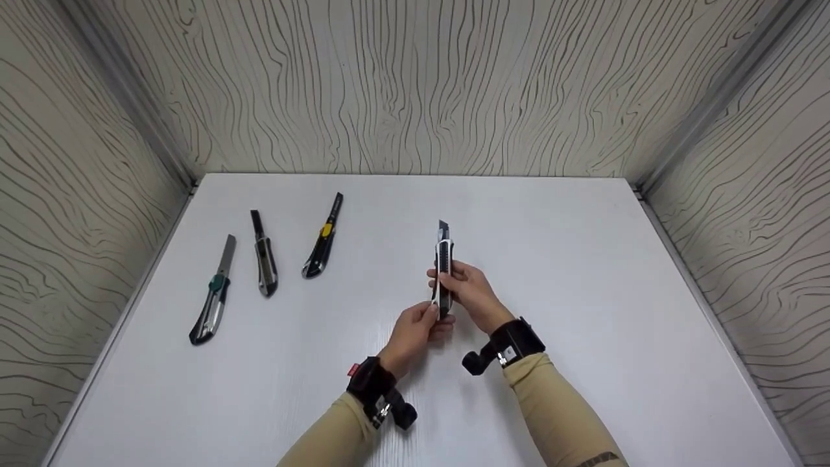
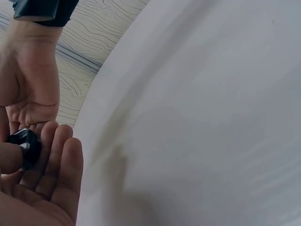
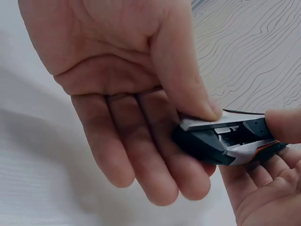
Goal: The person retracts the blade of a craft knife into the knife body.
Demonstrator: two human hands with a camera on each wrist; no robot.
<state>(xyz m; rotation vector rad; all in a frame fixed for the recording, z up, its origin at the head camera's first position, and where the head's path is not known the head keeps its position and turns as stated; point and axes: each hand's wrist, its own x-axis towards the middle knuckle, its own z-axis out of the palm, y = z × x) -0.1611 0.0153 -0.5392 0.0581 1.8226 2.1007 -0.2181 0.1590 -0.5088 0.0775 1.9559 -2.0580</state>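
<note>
“Cutter point(image 1: 444, 256) held above the table point(image 1: 583, 259), blade point(image 1: 443, 228) pointing away: why two hands?”

“Likely steadiness. The left hand point(image 1: 416, 326) pinches its butt end; the right hand point(image 1: 473, 290) grips mid-handle, fingers behind the blade. Whether the right thumb presses the slider is hard to tell.”

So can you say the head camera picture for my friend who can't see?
A left hand and right hand hold a utility knife, blade out, over a white table. Left of them lie three more utility knives, one with a green slider and one with a yellow slider.
</note>
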